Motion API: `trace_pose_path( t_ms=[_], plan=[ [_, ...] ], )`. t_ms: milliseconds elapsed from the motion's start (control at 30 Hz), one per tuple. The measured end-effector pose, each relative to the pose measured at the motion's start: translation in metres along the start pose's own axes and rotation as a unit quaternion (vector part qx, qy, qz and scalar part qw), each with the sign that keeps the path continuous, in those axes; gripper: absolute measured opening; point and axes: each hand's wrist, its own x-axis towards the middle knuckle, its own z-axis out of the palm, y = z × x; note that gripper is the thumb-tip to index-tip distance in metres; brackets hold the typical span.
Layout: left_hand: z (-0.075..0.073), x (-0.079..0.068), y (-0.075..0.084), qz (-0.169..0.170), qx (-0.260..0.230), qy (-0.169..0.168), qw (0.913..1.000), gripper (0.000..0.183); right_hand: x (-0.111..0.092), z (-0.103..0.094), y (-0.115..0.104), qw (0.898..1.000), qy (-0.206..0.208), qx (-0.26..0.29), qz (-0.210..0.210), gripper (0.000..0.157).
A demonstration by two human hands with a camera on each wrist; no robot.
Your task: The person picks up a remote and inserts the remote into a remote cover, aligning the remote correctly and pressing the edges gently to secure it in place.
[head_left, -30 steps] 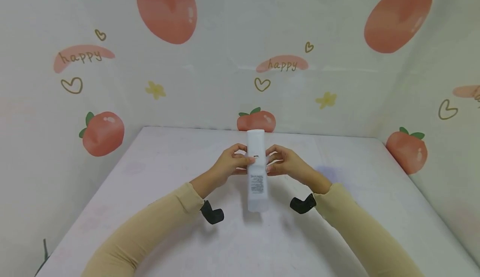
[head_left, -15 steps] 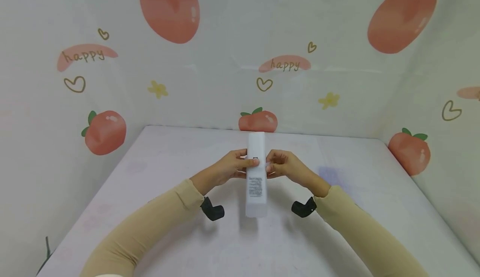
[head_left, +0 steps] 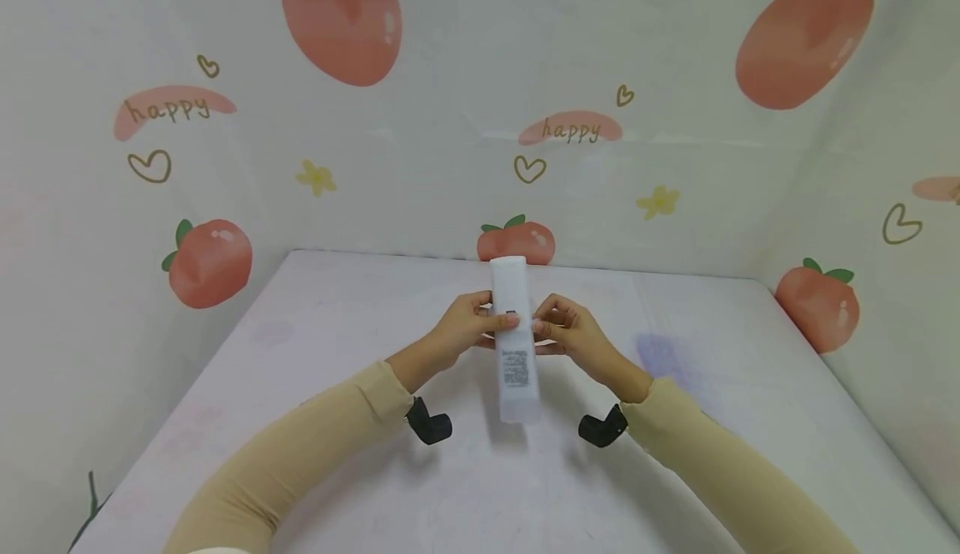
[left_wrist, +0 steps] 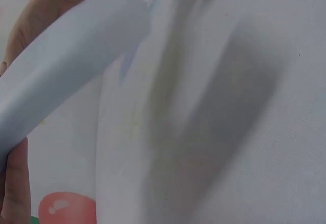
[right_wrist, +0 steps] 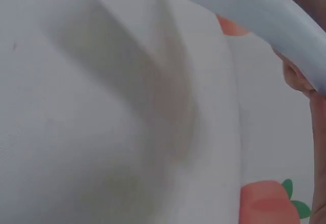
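A long, slim white plastic device [head_left: 512, 287], with a small dark slot and a block of grey print on its face, is held above the table, its lower end towards me. My left hand [head_left: 459, 331] grips it around the left side, thumb across the face beside the slot, other fingers partly hidden behind. At the right edge my right hand [head_left: 583, 339] has its fingers curled, thumb and fingertips against the side. Both wrist views show only the smooth white device [left_wrist: 66, 56] and parts of the hands; its far side is bare of visible marks there.
The white table [head_left: 420, 487] carries shadows of the arms and device. A white curtain [head_left: 442, 162] printed with red fruit, hearts and "happy" hangs behind. Black wrist cameras [head_left: 430, 422] stick out below both sleeves. A thin dark cord [head_left: 92, 496] shows at the far left.
The left thumb has slid further across the device's face. The right thumb and fingers have drawn in closer to its right edge. The device has tilted slightly, its lower end shifting right.
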Motion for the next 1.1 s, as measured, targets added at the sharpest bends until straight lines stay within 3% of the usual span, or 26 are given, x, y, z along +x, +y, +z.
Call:
trace_pose_path(
  t_ms=[133, 300, 400, 667, 1100],
  plan=[
    [0.000, 0.002, 0.002, 0.009, 0.034, 0.001, 0.9994, 0.044, 0.001, 0.003, 0.000, 1.000, 0.016, -0.013, -0.002, 0.019],
    [-0.003, 0.003, 0.008, 0.022, 0.061, -0.020, 0.9977, 0.044, 0.003, 0.009, -0.003, 0.999, 0.050, -0.001, 0.010, 0.007],
    [-0.003, 0.003, 0.011, 0.021, 0.069, -0.030, 0.9969, 0.043, 0.005, 0.012, -0.004, 0.997, 0.073, 0.014, 0.014, 0.009],
    [-0.002, 0.005, 0.012, -0.002, 0.082, -0.037, 0.9959, 0.043, 0.012, 0.021, -0.003, 0.986, 0.146, 0.073, 0.029, 0.012],
    [-0.005, 0.001, 0.012, -0.029, 0.077, -0.050, 0.9954, 0.042, 0.026, 0.029, -0.007, 0.975, 0.206, 0.044, 0.068, 0.009]
  ],
)
